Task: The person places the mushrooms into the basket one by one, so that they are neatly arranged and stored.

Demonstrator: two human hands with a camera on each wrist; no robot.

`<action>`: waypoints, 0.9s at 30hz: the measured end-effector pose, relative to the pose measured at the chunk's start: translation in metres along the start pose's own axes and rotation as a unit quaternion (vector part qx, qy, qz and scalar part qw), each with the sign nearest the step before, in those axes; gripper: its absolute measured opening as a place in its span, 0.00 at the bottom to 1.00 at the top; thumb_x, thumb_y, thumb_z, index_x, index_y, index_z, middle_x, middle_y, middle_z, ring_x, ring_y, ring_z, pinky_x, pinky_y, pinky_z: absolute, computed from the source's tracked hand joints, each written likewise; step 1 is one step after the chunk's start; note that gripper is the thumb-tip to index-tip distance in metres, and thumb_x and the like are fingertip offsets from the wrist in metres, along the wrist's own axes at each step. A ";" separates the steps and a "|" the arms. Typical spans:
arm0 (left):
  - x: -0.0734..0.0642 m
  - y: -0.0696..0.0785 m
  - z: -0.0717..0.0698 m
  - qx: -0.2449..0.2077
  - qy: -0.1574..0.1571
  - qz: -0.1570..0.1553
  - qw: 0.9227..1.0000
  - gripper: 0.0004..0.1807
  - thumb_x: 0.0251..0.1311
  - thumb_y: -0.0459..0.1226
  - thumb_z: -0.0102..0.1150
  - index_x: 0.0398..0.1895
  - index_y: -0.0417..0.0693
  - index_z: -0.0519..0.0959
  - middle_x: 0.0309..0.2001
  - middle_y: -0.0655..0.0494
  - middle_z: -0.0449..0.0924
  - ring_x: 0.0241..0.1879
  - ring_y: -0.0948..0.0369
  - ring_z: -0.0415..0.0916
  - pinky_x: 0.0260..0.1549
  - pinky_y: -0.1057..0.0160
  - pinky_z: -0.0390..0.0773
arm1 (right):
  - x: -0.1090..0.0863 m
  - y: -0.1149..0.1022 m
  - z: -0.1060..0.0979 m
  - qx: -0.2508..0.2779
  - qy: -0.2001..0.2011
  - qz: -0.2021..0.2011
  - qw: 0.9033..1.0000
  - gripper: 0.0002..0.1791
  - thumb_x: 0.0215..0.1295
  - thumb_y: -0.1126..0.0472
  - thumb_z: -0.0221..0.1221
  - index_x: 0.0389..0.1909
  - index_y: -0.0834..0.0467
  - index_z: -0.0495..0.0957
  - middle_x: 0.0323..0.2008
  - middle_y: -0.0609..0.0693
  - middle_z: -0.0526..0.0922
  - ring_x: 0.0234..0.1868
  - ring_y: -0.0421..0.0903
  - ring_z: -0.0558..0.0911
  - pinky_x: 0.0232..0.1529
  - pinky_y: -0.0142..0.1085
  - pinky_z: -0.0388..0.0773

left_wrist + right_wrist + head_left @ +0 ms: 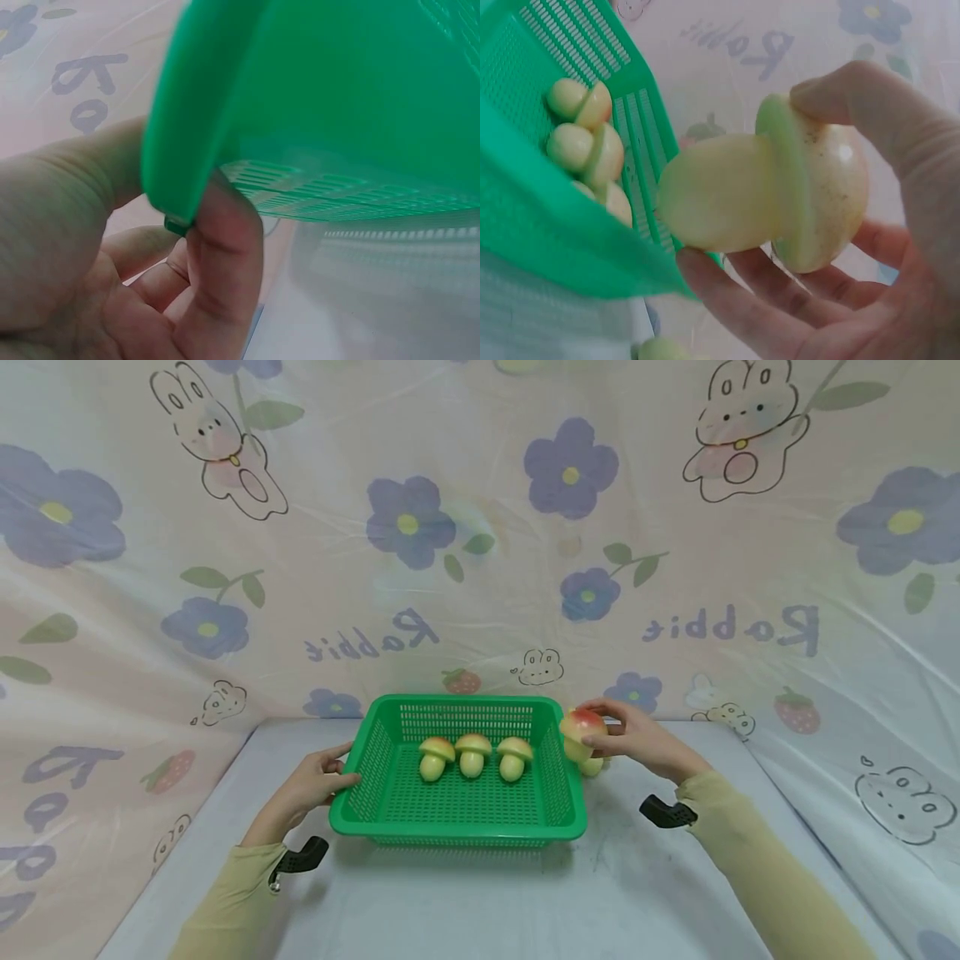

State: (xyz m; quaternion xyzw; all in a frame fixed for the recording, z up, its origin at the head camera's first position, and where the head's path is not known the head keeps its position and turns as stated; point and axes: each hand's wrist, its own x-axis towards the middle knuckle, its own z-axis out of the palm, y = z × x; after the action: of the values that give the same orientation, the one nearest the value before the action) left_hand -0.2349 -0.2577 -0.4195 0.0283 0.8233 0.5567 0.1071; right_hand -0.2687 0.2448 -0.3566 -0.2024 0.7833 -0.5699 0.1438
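Observation:
A green plastic basket [457, 829] stands on the table with three toy mushrooms in a row inside: a left one [432, 767], a middle one [472, 763] and a right one [512, 767]. My left hand [311, 785] pinches the basket's left rim [184, 135], thumb on one side and fingers curled under the other. Just outside the right rim, my right hand [637, 739] holds another toy mushroom [761, 191] by its cap, thumb over it and fingers beneath. Its cap is reddish on top, its stem pale yellow-green. Behind it, partly hidden, lies one more mushroom [592, 767].
The table [450, 910] has a white cover. A curtain [480, 568] printed with rabbits and flowers hangs behind and at both sides. Each wrist carries a black camera mount, on the left wrist [302, 857] and on the right wrist [666, 812].

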 end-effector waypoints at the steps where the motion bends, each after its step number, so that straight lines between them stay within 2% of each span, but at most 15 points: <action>1: 0.000 0.000 0.000 -0.002 0.000 -0.001 1.000 0.40 0.63 0.33 0.59 0.75 0.42 0.51 0.34 0.45 0.73 0.28 0.55 0.78 0.26 0.59 0.81 | 0.003 -0.002 0.003 0.003 -0.005 -0.002 1.000 0.32 0.62 0.59 0.65 0.64 0.62 0.64 0.58 0.62 0.69 0.55 0.55 0.76 0.46 0.52 0.78; 11: 0.001 0.000 -0.002 -0.005 -0.009 -0.002 1.000 0.40 0.64 0.33 0.58 0.76 0.44 0.50 0.32 0.45 0.74 0.28 0.55 0.78 0.27 0.57 0.81 | 0.031 -0.015 0.032 0.022 -0.051 -0.005 0.998 0.30 0.62 0.60 0.65 0.62 0.62 0.65 0.57 0.62 0.68 0.50 0.56 0.79 0.48 0.55 0.76; 18: 0.000 0.002 -0.002 0.000 -0.010 0.001 1.000 0.40 0.64 0.33 0.58 0.75 0.42 0.49 0.33 0.45 0.75 0.29 0.55 0.79 0.27 0.58 0.81 | 0.051 -0.018 0.055 0.004 -0.070 0.019 0.997 0.31 0.61 0.58 0.66 0.63 0.61 0.65 0.56 0.59 0.72 0.46 0.54 0.80 0.44 0.46 0.80; 21: 0.000 0.002 -0.002 0.001 -0.007 0.000 1.000 0.40 0.64 0.33 0.58 0.75 0.42 0.50 0.32 0.45 0.74 0.28 0.56 0.78 0.25 0.59 0.80 | 0.060 -0.020 0.066 0.002 -0.077 0.026 0.997 0.31 0.60 0.58 0.66 0.62 0.61 0.66 0.55 0.59 0.72 0.47 0.53 0.79 0.44 0.46 0.80; 27: 0.000 0.002 -0.002 0.000 -0.009 0.000 1.000 0.40 0.64 0.33 0.58 0.75 0.43 0.50 0.33 0.46 0.74 0.28 0.56 0.77 0.26 0.58 0.81 | 0.073 -0.022 0.086 -0.030 -0.091 0.051 0.994 0.28 0.62 0.55 0.65 0.60 0.58 0.69 0.55 0.57 0.71 0.49 0.51 0.77 0.51 0.52 0.75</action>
State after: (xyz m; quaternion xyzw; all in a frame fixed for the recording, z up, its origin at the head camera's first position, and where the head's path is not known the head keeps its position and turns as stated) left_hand -0.2356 -0.2586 -0.4173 0.0334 0.8226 0.5560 0.1147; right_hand -0.2899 0.1316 -0.3619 -0.2171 0.7934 -0.5170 0.2368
